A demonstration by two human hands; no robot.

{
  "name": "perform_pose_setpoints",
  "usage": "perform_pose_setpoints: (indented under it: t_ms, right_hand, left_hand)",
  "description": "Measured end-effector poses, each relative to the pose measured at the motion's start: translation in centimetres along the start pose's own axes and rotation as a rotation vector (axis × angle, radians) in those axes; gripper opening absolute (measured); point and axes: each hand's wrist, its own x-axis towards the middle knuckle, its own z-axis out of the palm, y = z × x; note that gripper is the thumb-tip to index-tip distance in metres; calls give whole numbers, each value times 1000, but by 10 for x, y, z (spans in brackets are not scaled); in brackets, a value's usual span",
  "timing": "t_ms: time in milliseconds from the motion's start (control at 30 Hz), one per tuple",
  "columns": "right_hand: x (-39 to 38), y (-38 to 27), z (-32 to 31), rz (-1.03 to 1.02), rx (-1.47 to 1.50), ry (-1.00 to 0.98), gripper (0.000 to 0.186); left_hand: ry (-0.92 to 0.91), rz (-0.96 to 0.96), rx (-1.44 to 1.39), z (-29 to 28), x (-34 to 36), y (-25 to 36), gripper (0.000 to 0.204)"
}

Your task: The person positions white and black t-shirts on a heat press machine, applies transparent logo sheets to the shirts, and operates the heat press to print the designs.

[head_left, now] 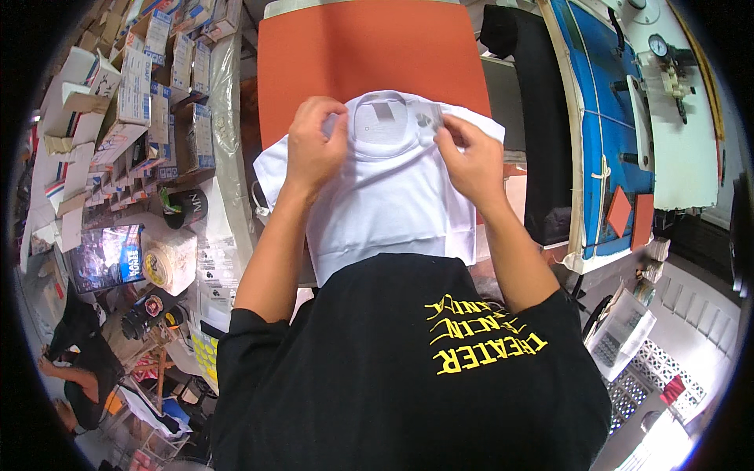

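A white T-shirt (389, 212) lies on an orange padded platen (365, 47), its round collar toward the far side and a grey label inside the neck. My left hand (318, 137) is closed on the shirt's shoulder, just left of the collar. Right of the collar, a small clear sheet with grey marks (426, 116) lies over the shirt. My right hand (467, 153) has thumb and forefinger pinched at that sheet's edge, against the shirt's shoulder; whether it grips fabric too, I cannot tell.
Stacked cardboard boxes (129, 110) crowd the left bench, with a cap (184, 206) below them. Another person (78, 369) is at lower left. At right stand a black padded arm (546, 141), a blue-topped frame (589, 102), orange pads (640, 220) and a pressure gauge (658, 49).
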Motion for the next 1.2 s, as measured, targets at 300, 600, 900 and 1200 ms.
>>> perform_pose_setpoints:
  t_ms: [300, 600, 900, 1200]
  right_hand:
    - [-78, 27, 12, 303, 429, -22, 28]
    - [-75, 38, 13, 389, 588, -20, 29]
    - [-75, 39, 13, 356, 560, -36, 30]
    - [-74, 41, 13, 353, 553, -52, 31]
  left_hand:
    - [-105, -225, -462, 6, -5, 7, 22]
    - [-76, -399, -639, 5, -6, 11, 22]
    - [-1, -653, -851, 2, -2, 21, 24]
    - [-8, -625, -866, 2, -4, 20, 24]
